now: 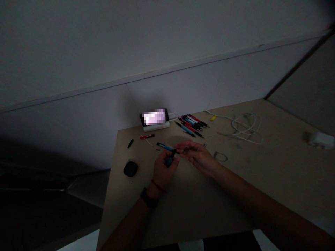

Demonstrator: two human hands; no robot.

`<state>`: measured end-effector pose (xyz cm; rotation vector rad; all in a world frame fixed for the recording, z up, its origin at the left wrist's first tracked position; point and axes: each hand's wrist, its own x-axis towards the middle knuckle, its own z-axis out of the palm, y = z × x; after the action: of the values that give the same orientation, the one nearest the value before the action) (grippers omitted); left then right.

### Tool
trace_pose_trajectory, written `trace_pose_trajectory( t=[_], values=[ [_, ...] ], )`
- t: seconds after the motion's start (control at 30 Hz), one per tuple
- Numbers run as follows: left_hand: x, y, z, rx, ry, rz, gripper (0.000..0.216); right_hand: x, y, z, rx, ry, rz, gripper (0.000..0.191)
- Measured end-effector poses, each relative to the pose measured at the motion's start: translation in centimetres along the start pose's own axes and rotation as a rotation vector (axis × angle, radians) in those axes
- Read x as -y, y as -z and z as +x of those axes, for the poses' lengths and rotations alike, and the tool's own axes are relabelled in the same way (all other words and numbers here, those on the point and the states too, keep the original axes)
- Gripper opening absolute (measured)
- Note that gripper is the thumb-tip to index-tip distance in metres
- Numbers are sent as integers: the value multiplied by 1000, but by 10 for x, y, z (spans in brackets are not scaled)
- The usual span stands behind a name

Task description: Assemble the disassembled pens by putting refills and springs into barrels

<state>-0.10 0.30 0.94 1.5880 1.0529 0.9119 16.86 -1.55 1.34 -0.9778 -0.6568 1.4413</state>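
Observation:
My left hand (165, 166) is closed around a short blue and black pen part (170, 158), its black end pointing up and away. Close beside it, my right hand (195, 155) has its fingertips pinched together near the tip of that part; whatever is between them is too dark to make out. Just beyond my left hand a blue pen barrel (164, 146) lies on the table. Further left are a red pen part (147, 136), a thin white stick (148, 141) and a small black piece (130, 143).
A lit phone (155, 117) leans on a white block (156, 127) by the wall. Several red, blue, white and black pens (192, 124) lie in a pile right of it. White cable (243, 127) coils at right. A black rounded case (130, 169) sits near the left edge.

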Motion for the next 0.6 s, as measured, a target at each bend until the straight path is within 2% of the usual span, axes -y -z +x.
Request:
trace_pose_trajectory(
  t=[0.1,0.37,0.6],
  values=[
    [-1,0,0,17,20,29,15,-1,1,0,3,3,-6,31],
    [-3,-1,-2,51,-2,32,14,-7,-2,1,-35,-26,-64,45],
    [-4,-2,-4,50,-23,-35,15,-4,-6,-3,-93,30,-293,48]
  ],
)
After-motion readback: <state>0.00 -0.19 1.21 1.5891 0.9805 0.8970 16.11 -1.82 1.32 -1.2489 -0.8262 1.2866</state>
